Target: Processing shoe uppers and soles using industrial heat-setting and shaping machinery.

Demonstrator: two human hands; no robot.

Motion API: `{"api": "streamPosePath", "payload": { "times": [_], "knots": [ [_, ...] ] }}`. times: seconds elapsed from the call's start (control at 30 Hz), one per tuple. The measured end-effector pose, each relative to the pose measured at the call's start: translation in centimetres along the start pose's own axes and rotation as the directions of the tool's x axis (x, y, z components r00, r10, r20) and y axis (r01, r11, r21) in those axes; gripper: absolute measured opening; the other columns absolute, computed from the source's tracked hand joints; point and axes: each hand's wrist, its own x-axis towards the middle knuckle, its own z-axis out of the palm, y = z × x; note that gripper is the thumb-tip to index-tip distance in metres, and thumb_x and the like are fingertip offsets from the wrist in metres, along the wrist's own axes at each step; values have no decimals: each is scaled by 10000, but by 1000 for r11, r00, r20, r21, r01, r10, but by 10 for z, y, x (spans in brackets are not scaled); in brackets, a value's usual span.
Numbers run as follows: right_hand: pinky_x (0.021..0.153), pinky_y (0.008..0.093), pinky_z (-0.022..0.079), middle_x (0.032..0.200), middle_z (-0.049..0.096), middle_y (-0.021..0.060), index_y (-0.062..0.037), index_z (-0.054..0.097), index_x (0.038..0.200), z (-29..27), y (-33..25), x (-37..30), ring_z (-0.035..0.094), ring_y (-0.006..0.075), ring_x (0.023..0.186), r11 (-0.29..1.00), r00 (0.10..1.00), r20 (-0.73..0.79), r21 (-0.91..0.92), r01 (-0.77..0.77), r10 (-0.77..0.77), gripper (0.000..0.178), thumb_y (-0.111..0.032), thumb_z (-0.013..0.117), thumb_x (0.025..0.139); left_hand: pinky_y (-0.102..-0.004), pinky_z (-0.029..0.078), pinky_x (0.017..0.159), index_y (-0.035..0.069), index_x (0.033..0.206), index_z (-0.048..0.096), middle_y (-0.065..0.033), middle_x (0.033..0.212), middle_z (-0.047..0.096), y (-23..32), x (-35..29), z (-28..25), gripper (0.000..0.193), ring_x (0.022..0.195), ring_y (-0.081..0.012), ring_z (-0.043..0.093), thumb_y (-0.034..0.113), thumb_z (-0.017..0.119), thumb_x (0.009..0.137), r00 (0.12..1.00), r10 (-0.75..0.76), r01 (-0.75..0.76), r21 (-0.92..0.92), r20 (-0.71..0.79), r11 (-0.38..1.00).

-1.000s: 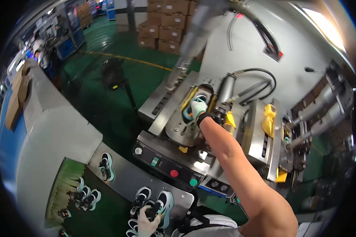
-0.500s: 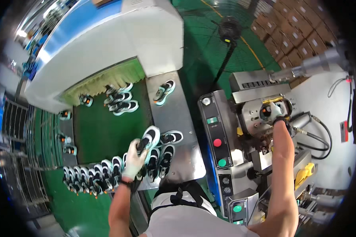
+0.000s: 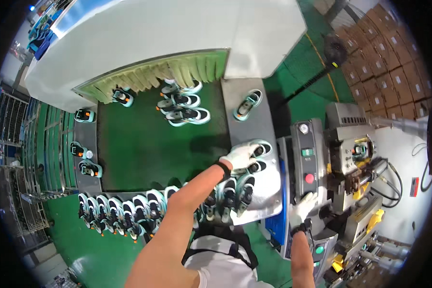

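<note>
My left hand (image 3: pixel 239 157), in a white glove, grips a black-and-white sneaker (image 3: pixel 262 148) with a pale mint sole at the metal ledge. Another sneaker (image 3: pixel 258 166) lies just below it, partly behind my fingers. My gloved right hand (image 3: pixel 303 207) lies with fingers stretched out on the machine's control panel (image 3: pixel 302 161), below the red button (image 3: pixel 309 178); the part under the fingers is hidden. Beyond that panel, a shoe (image 3: pixel 359 150) sits in the machine's fixture. Two sneakers (image 3: pixel 229 194) stand side by side on the near end of the ledge.
A row of sneakers (image 3: pixel 115 211) lines the near edge of the green conveyor belt (image 3: pixel 144 149). Several shoes (image 3: pixel 189 115) lie on the belt before a fringed curtain (image 3: pixel 153 77). More shoes (image 3: pixel 90 168) sit along the left rail. Stacked cartons (image 3: pixel 384 62) and a fan (image 3: pixel 335 50) stand at far right.
My left hand has carried the sneaker rightward to the metal ledge, beside the one lying there. My right hand has left the shoe in the machine and come back onto the control panel. The view has shifted.
</note>
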Motion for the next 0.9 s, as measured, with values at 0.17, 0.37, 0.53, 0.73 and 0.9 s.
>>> {"api": "streamPosePath", "payload": {
  "times": [0.17,0.37,0.53,0.73,0.9],
  "knots": [
    [1228,566,139,1588,128,377,103,155,1536,-33,-34,-1,139,531,1483,996,987,133,-46,-82,88,1116,-202,824,696,-452,431,1065,62,1309,565,-203,1301,598,-84,-98,-95,390,1240,-379,544,274,569,981,905,-162,153,-55,-393,987],
    [1224,518,198,1592,238,302,4,208,1566,-67,-82,-70,218,462,1485,998,989,136,-4,-59,59,934,-88,726,795,-487,422,1061,15,1392,486,-218,1377,532,-278,-276,-301,482,1249,-428,494,236,592,977,497,-155,698,287,-854,656],
    [1198,507,265,1549,329,316,29,315,1521,-46,-56,-170,332,462,1433,967,905,343,-138,-216,251,909,-190,755,757,-542,452,1014,113,1481,393,-215,1459,458,-315,-239,-433,624,1241,-485,505,356,610,949,535,-329,785,315,-778,533],
    [1112,406,372,1377,536,258,35,395,1444,-24,-5,-220,495,351,1298,864,744,551,77,-497,379,710,-114,720,831,-522,496,931,124,1216,625,-216,1288,566,-368,-251,-435,275,1131,-460,568,271,559,993,477,-222,732,245,-850,635],
    [938,357,453,1102,573,125,26,412,1453,-46,-24,-211,546,237,1007,756,683,550,137,-641,480,660,-123,689,872,-491,510,863,67,1083,649,-165,1125,625,-319,-276,-371,216,1011,-412,614,249,595,980,539,-184,664,280,-822,693]
  ]
}}
